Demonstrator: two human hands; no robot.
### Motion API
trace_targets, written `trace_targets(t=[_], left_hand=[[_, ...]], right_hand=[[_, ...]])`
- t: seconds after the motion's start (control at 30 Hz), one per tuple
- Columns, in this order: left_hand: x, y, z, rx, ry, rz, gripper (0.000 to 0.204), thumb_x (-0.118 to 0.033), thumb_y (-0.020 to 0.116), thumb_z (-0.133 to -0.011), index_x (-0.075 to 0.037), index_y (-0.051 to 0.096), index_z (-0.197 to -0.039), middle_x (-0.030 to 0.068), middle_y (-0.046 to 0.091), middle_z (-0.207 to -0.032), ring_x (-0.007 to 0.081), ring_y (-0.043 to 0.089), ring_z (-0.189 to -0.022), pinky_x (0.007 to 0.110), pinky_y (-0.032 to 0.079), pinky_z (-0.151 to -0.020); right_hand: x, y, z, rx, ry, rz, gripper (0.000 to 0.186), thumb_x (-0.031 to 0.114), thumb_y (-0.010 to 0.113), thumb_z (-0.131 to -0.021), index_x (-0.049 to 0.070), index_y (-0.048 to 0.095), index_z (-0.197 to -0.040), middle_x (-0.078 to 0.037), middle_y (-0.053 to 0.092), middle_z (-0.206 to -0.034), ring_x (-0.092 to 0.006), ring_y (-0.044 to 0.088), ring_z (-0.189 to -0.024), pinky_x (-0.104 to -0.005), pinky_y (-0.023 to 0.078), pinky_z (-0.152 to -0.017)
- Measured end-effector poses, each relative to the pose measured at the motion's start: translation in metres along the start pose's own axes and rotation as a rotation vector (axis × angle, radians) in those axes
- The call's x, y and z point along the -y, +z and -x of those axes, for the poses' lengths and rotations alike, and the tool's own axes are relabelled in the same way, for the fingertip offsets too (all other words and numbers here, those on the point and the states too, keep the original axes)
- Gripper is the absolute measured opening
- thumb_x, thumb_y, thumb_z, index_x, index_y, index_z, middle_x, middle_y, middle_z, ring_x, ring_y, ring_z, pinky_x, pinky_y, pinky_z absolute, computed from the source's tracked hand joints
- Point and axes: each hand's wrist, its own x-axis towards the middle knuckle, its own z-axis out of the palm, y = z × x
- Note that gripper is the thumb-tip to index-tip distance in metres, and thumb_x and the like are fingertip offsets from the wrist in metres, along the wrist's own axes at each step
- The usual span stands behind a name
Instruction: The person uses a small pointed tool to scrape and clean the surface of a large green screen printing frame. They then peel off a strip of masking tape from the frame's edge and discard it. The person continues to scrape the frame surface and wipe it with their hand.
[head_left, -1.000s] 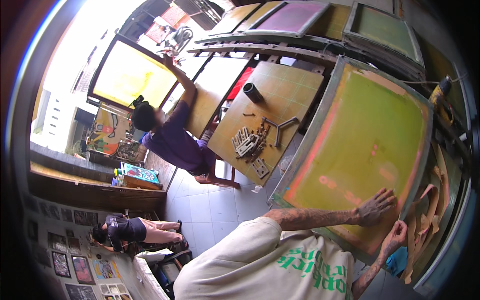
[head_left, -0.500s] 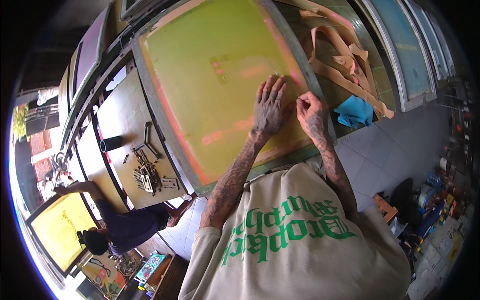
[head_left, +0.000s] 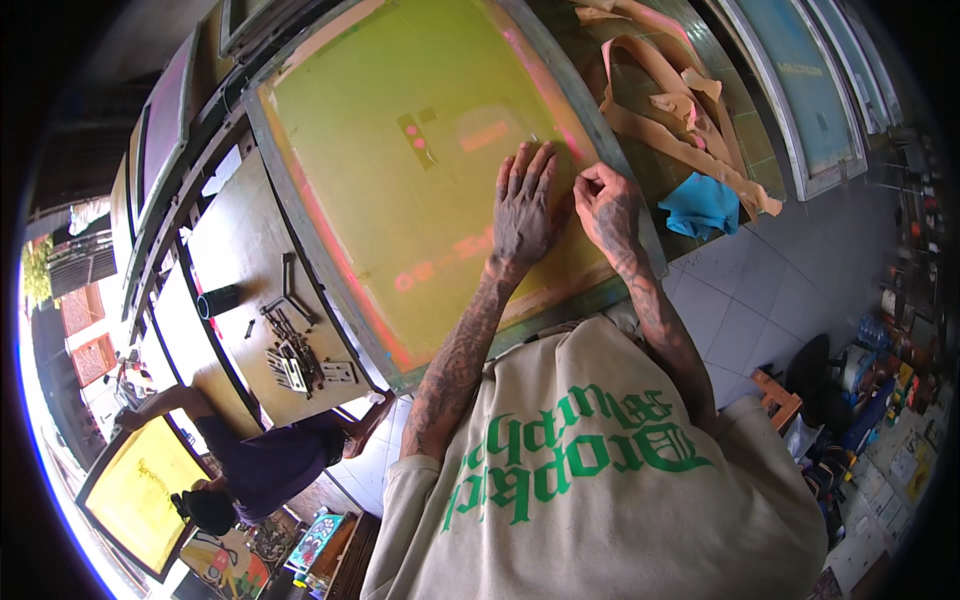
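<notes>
A large screen-printing frame (head_left: 268, 130) with yellow-green mesh lies before me, pink and orange stains along its edges. My left hand (head_left: 524, 205) rests palm down on the mesh, its fingers stretched out and holding nothing. Beside it, near the frame's right rail, my right hand (head_left: 608, 205) is closed in a pinch. What sits between its fingertips, if anything, is too small to make out. A small dark rectangle (head_left: 417, 140) with pink marks shows on the mesh beyond my left hand.
Right of the frame lie crumpled strips of tan tape (head_left: 660, 130) and a blue cloth (head_left: 702, 205). Metal clamps (head_left: 292, 360) and a dark cylinder (head_left: 219, 301) occupy a board at left. A co-worker (head_left: 270, 455) bends over a yellow screen (head_left: 145, 485). More framed screens (head_left: 800, 90) stand at right.
The view has shifted slightly. My right hand has moved a little away from me along the frame's right side, still pinched. My left hand stays on the mesh. The co-worker's yellow screen has shifted rightward.
</notes>
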Motion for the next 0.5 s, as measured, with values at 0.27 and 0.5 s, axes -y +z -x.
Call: trace_targets(t=[0.27,0.5], left_hand=[[0.001,-0.003,0.0,0.013,-0.002,0.004,0.067,-0.028,0.069,-0.091,0.0,0.046,-0.147,0.0144,0.041,-0.158,0.0366,0.031,-0.151,0.051,0.022,-0.125],[0.001,-0.003,0.001,0.009,-0.002,0.007,0.066,-0.028,0.068,-0.091,0.0,0.046,-0.146,0.0138,0.041,-0.158,0.0369,0.032,-0.151,0.052,0.023,-0.125]], right_hand=[[0.011,-0.009,0.0,0.04,0.048,-0.022,0.008,0.008,0.071,-0.088,0.003,0.066,-0.085,-0.012,0.068,-0.069,-0.0253,0.068,-0.063,-0.0373,0.052,-0.061],[0.01,-0.005,-0.006,-0.006,0.064,-0.038,0.013,0.012,0.074,-0.087,0.002,0.069,-0.081,-0.011,0.07,-0.069,-0.0222,0.069,-0.064,-0.0349,0.053,-0.063]])
